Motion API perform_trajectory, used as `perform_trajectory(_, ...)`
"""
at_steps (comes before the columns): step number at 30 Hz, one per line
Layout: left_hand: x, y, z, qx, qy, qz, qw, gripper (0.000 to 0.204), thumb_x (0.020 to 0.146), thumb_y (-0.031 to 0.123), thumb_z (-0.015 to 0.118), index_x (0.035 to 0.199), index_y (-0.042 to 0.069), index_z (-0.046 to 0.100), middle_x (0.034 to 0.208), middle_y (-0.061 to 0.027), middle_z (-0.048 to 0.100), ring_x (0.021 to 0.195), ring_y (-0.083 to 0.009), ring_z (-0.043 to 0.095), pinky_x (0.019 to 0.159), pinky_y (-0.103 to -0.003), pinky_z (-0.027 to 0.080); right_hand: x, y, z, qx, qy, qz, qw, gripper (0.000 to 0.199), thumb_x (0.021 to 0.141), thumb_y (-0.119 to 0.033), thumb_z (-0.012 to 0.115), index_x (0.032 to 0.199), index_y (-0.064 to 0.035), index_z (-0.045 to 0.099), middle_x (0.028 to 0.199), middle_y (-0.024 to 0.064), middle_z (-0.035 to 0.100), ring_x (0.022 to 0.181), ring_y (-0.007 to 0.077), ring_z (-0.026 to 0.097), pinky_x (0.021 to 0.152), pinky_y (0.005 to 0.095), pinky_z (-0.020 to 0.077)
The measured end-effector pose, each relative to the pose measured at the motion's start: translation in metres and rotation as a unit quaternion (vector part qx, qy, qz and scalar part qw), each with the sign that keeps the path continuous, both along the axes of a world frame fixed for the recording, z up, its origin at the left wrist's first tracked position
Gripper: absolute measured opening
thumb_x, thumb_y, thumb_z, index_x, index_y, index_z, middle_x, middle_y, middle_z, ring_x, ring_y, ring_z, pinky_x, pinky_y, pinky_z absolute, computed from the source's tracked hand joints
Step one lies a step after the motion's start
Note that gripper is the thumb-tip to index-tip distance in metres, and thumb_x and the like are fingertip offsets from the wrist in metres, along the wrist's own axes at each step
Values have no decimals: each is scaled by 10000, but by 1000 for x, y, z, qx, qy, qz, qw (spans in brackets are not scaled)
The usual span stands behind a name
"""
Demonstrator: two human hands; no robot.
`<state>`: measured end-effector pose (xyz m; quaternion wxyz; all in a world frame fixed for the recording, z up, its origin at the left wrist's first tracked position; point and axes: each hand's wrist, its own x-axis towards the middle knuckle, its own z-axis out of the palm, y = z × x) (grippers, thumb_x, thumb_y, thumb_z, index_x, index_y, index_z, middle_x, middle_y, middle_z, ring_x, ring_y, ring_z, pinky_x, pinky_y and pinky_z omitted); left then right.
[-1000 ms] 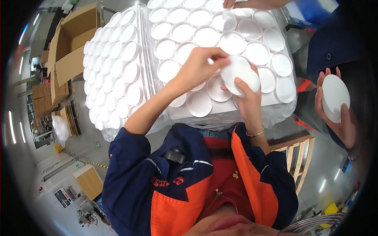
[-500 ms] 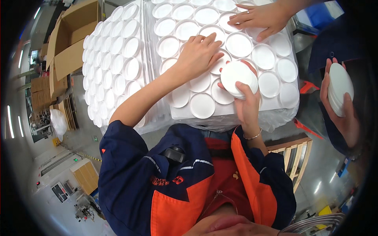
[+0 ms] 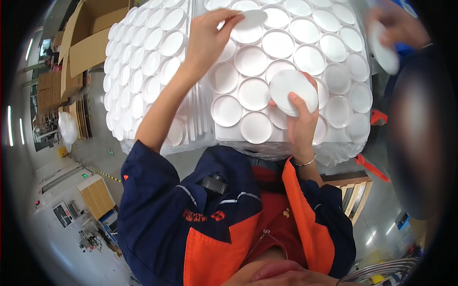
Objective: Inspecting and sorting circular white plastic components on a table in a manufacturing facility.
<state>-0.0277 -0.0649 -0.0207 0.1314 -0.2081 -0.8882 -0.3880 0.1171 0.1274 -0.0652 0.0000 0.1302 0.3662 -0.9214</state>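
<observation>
We see the left hand (image 3: 206, 40) pinching a white disc (image 3: 252, 19) by its rim near the far edge of the white tray stack (image 3: 229, 136), the disc lying almost flat. The right hand (image 3: 300, 119) grips a second white disc (image 3: 292, 91), tilted face-up, over the stack's near edge. An open brown cardboard box (image 3: 81, 43) stands beyond the stack's left corner.

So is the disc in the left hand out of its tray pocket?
Out: the left hand pinches the white disc by its edge above the tray.
</observation>
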Motion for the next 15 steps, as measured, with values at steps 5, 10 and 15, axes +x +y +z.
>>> perform_trajectory(5,-23,-22,-33,-261,150,-136,944,128,907,146,667,931,92,780,925,-47,703,789,-235,664,749,-349,509,0,-3,3,44,-32,-21,998,634,866,-55,604,1456,-14,377,1312,186,531,1159,346,605,780,461,616)
perform_trajectory(10,-5,-19,-56,-323,95,-130,933,272,918,199,673,1163,82,690,1129,-83,664,969,-266,639,904,-403,481,4,0,4,64,-52,-22,996,647,867,-65,598,1467,-21,360,1318,186,538,1160,368,621,765,456,618)
perform_trajectory(15,-5,-10,-50,-365,84,-111,921,361,960,293,630,1241,66,627,1288,-104,618,1037,-297,625,956,-427,457,0,-3,3,48,-42,15,998,644,872,-67,604,1466,-22,359,1319,186,537,1161,365,617,782,458,617)
